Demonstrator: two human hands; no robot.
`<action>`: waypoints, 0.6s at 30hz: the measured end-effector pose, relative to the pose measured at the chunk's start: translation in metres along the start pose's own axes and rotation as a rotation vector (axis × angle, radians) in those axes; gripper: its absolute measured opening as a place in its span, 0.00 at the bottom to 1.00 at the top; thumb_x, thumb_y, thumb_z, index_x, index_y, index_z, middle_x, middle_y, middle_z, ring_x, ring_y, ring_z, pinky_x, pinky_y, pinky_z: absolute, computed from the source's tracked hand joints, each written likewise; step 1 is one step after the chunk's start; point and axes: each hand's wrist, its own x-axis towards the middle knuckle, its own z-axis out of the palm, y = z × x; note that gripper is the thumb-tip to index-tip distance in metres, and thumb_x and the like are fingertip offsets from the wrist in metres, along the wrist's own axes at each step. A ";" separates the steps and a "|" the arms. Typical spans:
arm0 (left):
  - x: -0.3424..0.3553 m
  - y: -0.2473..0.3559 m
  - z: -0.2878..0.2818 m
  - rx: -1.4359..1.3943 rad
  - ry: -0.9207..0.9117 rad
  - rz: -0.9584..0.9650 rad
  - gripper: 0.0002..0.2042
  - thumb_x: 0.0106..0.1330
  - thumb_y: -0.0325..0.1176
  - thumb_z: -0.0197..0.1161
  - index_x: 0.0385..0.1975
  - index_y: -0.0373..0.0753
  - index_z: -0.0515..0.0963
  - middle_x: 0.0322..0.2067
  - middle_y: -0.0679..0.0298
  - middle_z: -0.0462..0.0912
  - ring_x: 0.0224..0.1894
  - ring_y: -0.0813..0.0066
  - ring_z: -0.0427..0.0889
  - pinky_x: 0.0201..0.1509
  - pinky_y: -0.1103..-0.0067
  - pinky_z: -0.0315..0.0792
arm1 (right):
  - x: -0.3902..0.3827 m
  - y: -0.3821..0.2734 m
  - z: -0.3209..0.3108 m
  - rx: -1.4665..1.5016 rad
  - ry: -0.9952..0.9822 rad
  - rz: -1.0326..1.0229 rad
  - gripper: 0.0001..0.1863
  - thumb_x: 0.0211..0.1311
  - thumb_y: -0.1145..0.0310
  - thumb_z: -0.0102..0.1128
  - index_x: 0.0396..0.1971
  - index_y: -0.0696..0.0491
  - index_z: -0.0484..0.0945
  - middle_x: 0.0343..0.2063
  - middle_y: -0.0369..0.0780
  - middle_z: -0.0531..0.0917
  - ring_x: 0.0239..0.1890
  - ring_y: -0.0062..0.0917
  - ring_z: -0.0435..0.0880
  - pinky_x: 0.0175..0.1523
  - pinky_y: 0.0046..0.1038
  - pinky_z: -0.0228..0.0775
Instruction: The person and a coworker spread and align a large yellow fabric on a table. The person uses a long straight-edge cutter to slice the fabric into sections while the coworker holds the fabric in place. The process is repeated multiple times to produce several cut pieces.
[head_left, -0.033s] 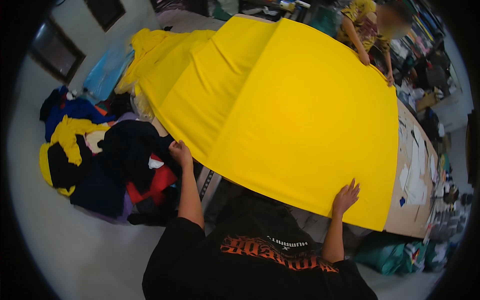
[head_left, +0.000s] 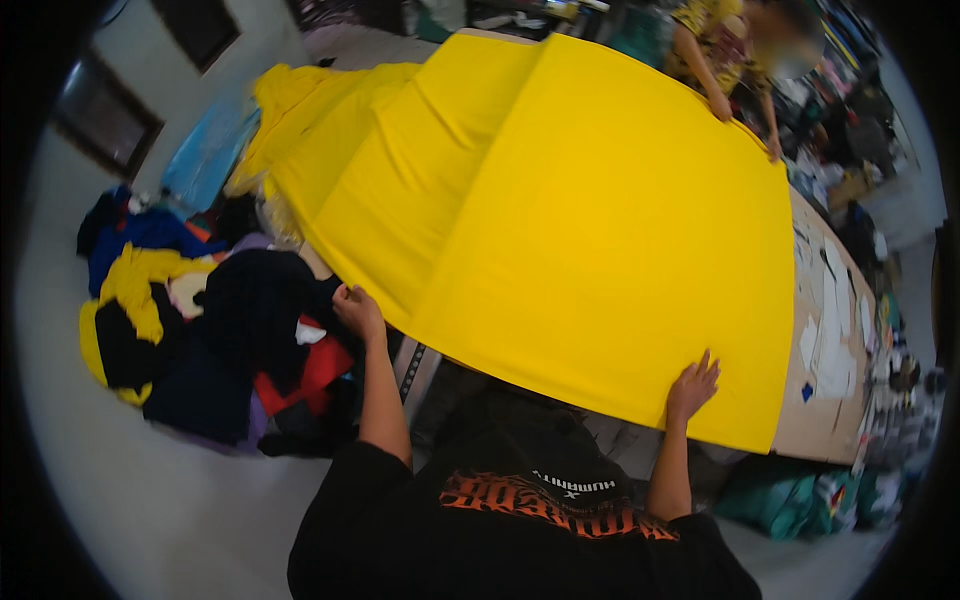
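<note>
A broad sheet of yellow fabric [head_left: 600, 220] covers most of the table, smooth on the right, with a straight fold ridge and slack wrinkles on its left part. At its near left edge, my left hand [head_left: 360, 313] has its fingers curled and closed on the cloth's border; the fingertips are partly hidden. My right hand [head_left: 692, 388] lies flat on the fabric near the front right corner, fingers spread. Across the table a co-worker's two hands [head_left: 721, 106] touch the far right edge of the same fabric.
A heap of coloured clothes and cloth [head_left: 250, 330] is piled left of the table. White paper pieces [head_left: 830, 340] lie on the brown tabletop [head_left: 800, 428] at the right. Green bags [head_left: 785, 500] stand below that end. Cluttered goods [head_left: 860, 140] fill the far right.
</note>
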 end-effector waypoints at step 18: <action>-0.226 0.130 0.040 0.190 -0.841 1.091 0.25 0.80 0.43 0.54 0.73 0.41 0.67 0.76 0.50 0.62 0.80 0.49 0.55 0.83 0.52 0.46 | 0.003 -0.002 -0.008 0.071 0.035 0.027 0.29 0.81 0.56 0.45 0.78 0.41 0.64 0.79 0.48 0.60 0.81 0.45 0.53 0.83 0.54 0.38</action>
